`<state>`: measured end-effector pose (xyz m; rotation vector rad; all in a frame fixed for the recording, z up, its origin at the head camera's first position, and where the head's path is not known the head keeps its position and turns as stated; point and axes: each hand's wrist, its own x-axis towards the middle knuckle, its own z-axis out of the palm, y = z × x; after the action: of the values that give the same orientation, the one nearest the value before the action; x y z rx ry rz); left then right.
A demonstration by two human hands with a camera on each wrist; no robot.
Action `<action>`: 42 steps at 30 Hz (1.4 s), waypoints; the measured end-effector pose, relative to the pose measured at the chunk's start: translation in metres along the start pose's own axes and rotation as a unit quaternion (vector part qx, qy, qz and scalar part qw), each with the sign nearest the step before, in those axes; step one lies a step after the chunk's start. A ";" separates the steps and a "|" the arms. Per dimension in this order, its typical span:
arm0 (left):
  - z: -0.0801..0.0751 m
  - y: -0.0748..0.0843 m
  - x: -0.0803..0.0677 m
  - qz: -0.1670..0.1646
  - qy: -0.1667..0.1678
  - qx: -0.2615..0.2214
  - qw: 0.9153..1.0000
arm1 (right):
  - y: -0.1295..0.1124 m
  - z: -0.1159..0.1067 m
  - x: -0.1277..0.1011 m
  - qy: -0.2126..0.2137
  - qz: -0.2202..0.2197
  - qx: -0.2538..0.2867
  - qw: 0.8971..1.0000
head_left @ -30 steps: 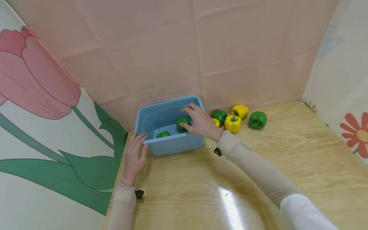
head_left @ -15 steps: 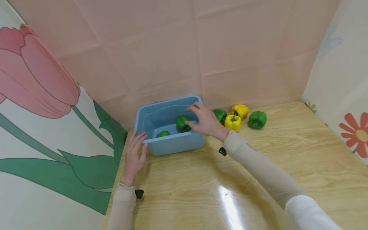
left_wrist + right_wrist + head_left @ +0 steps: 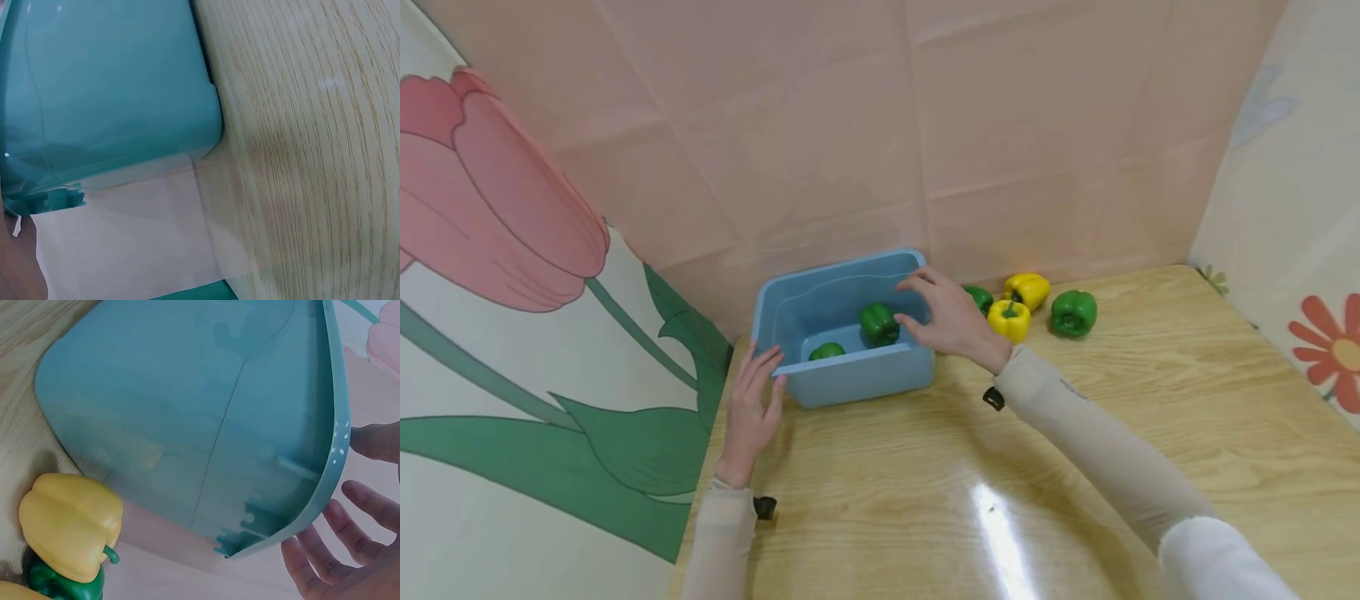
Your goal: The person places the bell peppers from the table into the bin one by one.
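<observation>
In the head view, a blue plastic bin (image 3: 857, 379) stands against the back wall covering. Two green bell peppers lie inside: one green bell pepper (image 3: 878, 323) towards the right, another green bell pepper (image 3: 827, 351) near the front wall, partly hidden by it. My left hand (image 3: 751, 417) rests its fairly straight fingers on the bin's left front corner, thumb outside. My right hand (image 3: 953, 321) is over the bin's right rim, fingers spread and loosely bent, nothing between them. In the right wrist view, those fingers (image 3: 350, 531) appear beside the rim.
Right of the bin lie a yellow bell pepper (image 3: 1009, 320), another yellow bell pepper (image 3: 1027, 289), a green bell pepper (image 3: 1072, 313) and a half-hidden green one (image 3: 980, 298). The right wrist view shows a yellow bell pepper (image 3: 72, 525) close beside the bin. All sit on a wooden table (image 3: 880, 500).
My right hand has let go of the green bell pepper inside the bin and drawn back to the right, over the rim. The left hand has stayed at the corner.
</observation>
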<state>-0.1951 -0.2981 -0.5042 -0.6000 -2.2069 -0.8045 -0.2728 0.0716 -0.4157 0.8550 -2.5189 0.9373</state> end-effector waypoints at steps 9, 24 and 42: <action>0.000 0.000 -0.001 0.001 0.004 -0.004 1.000 | 0.008 -0.005 -0.006 0.009 0.008 -0.009 1.000; 0.001 -0.003 -0.002 0.002 0.001 0.002 1.000 | 0.024 -0.009 -0.016 0.014 0.019 0.006 1.000; 0.002 -0.005 -0.003 0.000 0.004 -0.001 1.000 | 0.037 -0.016 -0.022 0.024 0.028 -0.011 0.999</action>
<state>-0.1973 -0.3003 -0.5093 -0.5970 -2.1987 -0.8068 -0.2778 0.1142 -0.4325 0.7507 -2.5183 0.9356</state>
